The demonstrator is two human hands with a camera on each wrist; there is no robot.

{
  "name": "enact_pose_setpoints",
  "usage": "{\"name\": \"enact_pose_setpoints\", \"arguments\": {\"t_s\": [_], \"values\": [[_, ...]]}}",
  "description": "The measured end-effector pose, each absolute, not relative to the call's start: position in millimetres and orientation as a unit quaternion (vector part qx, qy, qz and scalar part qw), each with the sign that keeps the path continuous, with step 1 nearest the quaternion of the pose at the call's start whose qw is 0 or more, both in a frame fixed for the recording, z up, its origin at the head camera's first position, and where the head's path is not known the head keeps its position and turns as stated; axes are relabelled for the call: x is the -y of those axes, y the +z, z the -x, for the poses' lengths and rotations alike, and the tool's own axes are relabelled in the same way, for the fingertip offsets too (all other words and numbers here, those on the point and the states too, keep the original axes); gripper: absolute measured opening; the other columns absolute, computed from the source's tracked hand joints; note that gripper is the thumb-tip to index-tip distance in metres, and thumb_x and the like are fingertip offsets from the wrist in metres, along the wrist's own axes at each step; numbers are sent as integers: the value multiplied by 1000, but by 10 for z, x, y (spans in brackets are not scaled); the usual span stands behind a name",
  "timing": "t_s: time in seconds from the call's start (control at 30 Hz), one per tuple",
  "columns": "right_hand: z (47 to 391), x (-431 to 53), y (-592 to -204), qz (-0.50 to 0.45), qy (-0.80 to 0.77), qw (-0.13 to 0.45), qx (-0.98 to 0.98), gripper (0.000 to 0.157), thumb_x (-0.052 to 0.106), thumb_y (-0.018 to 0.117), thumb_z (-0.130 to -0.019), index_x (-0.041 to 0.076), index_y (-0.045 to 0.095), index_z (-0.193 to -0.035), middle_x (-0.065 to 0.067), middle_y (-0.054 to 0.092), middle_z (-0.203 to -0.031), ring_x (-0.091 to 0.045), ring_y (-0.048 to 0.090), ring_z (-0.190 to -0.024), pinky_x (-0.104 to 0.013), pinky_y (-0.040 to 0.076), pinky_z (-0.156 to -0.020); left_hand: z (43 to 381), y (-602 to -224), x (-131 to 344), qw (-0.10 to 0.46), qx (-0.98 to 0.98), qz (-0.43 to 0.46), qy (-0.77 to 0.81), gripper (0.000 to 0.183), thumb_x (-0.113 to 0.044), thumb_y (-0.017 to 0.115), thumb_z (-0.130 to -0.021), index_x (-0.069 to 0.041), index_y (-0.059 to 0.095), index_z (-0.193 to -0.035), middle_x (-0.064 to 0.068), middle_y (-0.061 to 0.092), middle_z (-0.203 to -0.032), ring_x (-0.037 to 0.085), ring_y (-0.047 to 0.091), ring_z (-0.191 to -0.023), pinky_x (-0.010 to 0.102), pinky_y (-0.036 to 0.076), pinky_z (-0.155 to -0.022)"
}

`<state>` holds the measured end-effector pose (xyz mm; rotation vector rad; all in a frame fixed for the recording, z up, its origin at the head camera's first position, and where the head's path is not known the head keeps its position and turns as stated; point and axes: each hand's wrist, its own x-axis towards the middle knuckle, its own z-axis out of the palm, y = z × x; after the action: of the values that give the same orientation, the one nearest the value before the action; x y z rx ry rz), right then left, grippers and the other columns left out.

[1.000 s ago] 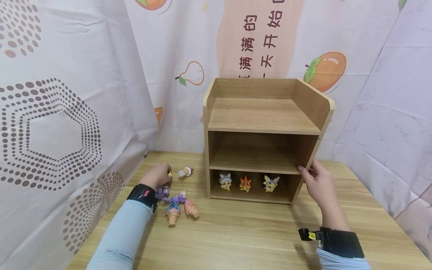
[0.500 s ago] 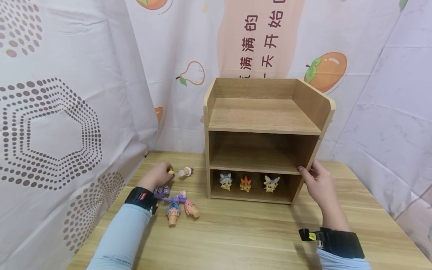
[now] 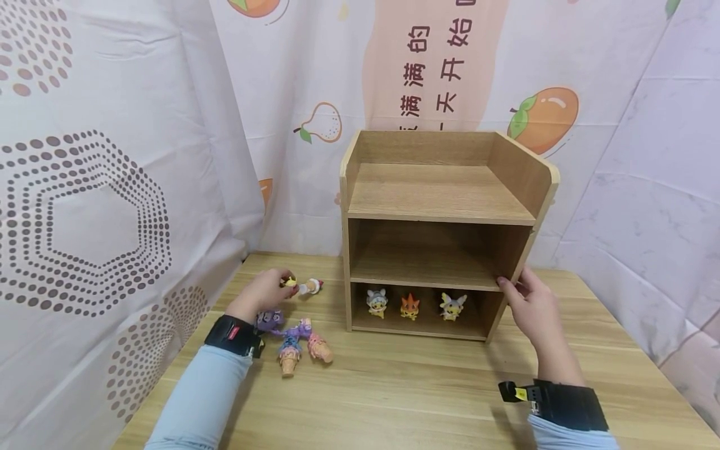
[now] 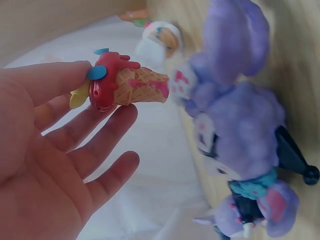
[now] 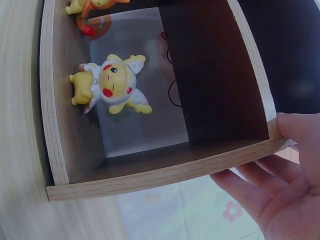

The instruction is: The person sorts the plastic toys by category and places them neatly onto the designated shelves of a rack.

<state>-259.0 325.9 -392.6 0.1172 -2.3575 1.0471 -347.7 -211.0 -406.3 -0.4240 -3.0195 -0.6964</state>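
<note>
While the left hand [image 3: 263,294] pinches a red-topped toy cone [image 4: 142,86] by its top between thumb and fingers, the right hand [image 3: 531,306] grips a wooden shelf unit [image 3: 439,220] by its right side, fingers along the outer face. The hands are well apart. The toy cone, with blue and yellow pieces at its top, is near the far left corner of the surface [image 3: 394,400]; whether it touches the wood I cannot tell. Between the left fingertips and the shelf unit, a white-topped cone [image 3: 311,287] lies on its side. Nearer the left edge, a purple figure [image 4: 250,130] is just beside the left wrist, close to a purple piece [image 3: 300,327], a blue-topped cone [image 3: 289,355] and a pink-topped cone [image 3: 319,348]. The shelf unit stands upright near the back edge. Its bottom compartment holds three small figures in a row: a grey-hooded one [image 3: 377,303], an orange one [image 3: 410,307], and a pale-eared one [image 3: 451,307] nearest the right hand. Patterned curtains [image 3: 101,212] hang along the left and back edges.
</note>
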Motion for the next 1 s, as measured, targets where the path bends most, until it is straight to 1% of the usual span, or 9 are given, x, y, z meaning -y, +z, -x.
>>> {"name": "enact_pose_setpoints", "arguments": {"t_s": [0.03, 0.07, 0.13, 0.27, 0.43, 0.6, 0.67, 0.8, 1.0], "values": [[2589, -3258, -3926, -43, 390, 276, 878, 46, 31, 61, -103, 8, 57, -143, -27, 60, -134, -47, 62, -116, -21, 56, -77, 3463, -4049, 2096, 7, 965, 136, -224, 31, -21, 66, -98, -4, 67, -123, 19, 67, -121, 35, 63, -112, 52, 51, -93], [2588, -3257, -3925, -43, 389, 277, 878, 46, 31, 61, -103, 8, 57, -143, -27, 60, -134, -47, 62, -116, -26, 57, -78, 3445, -4032, 2081, 7, 964, 139, -226, 31, -21, 65, -99, -3, 67, -124, 19, 67, -120, 35, 63, -112, 52, 51, -93], [2591, -3257, -3927, -43, 388, 278, 878, 46, 31, 61, -103, 7, 57, -142, -27, 60, -134, -48, 62, -116, -27, 57, -77, 3409, -4001, 2050, 12, 963, 145, -226, 31, -20, 65, -99, -3, 66, -125, 18, 68, -119, 33, 64, -109, 51, 53, -92], [2596, -3258, -3932, -43, 385, 279, 879, 46, 30, 60, -104, 7, 56, -143, -28, 60, -134, -48, 62, -115, -38, 58, -78, 3341, -3934, 1992, 19, 958, 164, -235, 31, -17, 67, -98, -1, 66, -124, 18, 69, -115, 33, 66, -105, 49, 54, -90], [2594, -3262, -3936, -44, 387, 276, 879, 47, 30, 60, -104, 7, 55, -145, -28, 59, -135, -49, 61, -116, -32, 58, -76, 3246, -3856, 1929, 26, 953, 182, -242, 31, -16, 68, -97, -1, 67, -124, 17, 70, -117, 32, 67, -105, 48, 55, -89], [2589, -3260, -3934, -42, 383, 277, 880, 47, 31, 59, -104, 7, 55, -144, -28, 60, -134, -49, 62, -115, -42, 58, -78, 3151, -3785, 1872, 36, 949, 201, -239, 30, -13, 67, -96, -1, 66, -124, 17, 69, -119, 32, 68, -104, 48, 55, -90], [2590, -3261, -3934, -42, 383, 278, 880, 46, 31, 60, -104, 7, 56, -144, -28, 60, -134, -49, 62, -115, -37, 58, -77, 3114, -3755, 1848, 37, 947, 208, -241, 29, -12, 67, -96, -1, 66, -123, 16, 69, -118, 31, 68, -104, 47, 55, -90], [2591, -3261, -3936, -43, 384, 280, 879, 46, 30, 60, -104, 7, 56, -143, -28, 60, -134, -49, 62, -115, -18, 55, -73, 3051, -3708, 1796, 40, 943, 220, -246, 28, -13, 69, -96, -3, 67, -121, 14, 70, -115, 30, 68, -104, 48, 54, -91], [2595, -3256, -3939, -46, 388, 282, 876, 45, 29, 60, -104, 6, 56, -143, -28, 60, -134, -49, 62, -115, -7, 47, -72, 2959, -3652, 1708, 57, 935, 240, -253, 26, -15, 71, -94, -6, 69, -119, 10, 71, -115, 30, 67, -106, 50, 53, -93]]}}
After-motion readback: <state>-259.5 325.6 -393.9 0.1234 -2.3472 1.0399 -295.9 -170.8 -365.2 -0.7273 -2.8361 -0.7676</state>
